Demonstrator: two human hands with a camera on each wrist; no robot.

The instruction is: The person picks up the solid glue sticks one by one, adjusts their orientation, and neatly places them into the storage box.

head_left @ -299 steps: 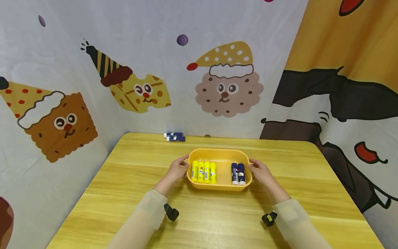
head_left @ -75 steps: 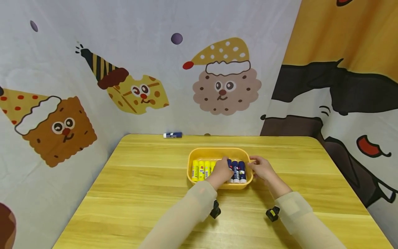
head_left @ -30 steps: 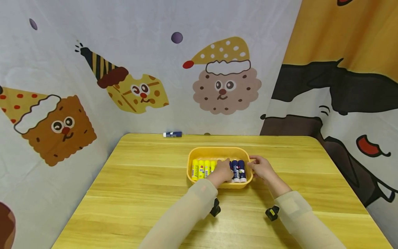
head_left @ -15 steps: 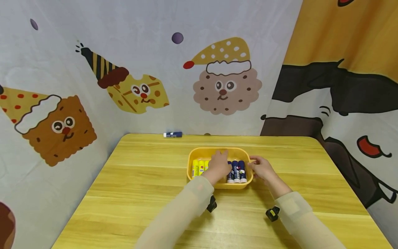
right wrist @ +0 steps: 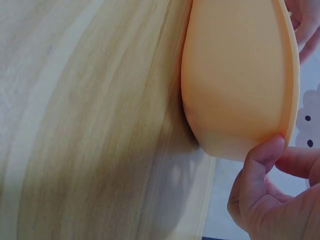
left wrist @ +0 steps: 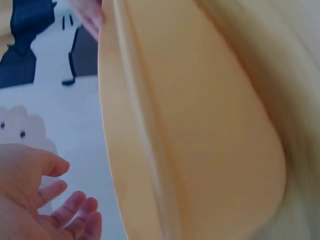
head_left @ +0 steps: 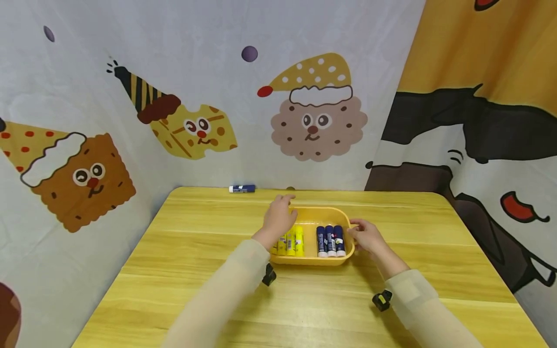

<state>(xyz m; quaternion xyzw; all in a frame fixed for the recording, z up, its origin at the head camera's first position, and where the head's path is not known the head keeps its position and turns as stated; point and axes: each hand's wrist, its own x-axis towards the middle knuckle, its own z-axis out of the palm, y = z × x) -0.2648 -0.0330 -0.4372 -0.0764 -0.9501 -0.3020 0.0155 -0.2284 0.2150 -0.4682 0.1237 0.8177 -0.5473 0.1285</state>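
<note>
A yellow plastic basket [head_left: 311, 261] sits on the wooden table. Yellow glue sticks [head_left: 299, 241] stand in a row at its left, partly hidden by my left hand [head_left: 276, 220]. Three navy glue sticks [head_left: 330, 241] with white ends lie side by side at its right. Nothing is in my left hand, which hovers over the basket's left end with loosely spread fingers; the left wrist view shows it apart from the rim. My right hand [head_left: 367, 238] pinches the basket's right end between thumb and fingers, seen closely in the right wrist view.
Another navy glue stick [head_left: 241, 189] lies on its side at the table's back edge, left of the basket. Behind the table [head_left: 183, 232] hangs a cloth [head_left: 196, 63] printed with cartoon figures, close to the far edge.
Over ten seconds, one navy glue stick has gone from the back edge and a third stands in the basket. Lately my left hand has let go and moved left; my right hand stays put.
</note>
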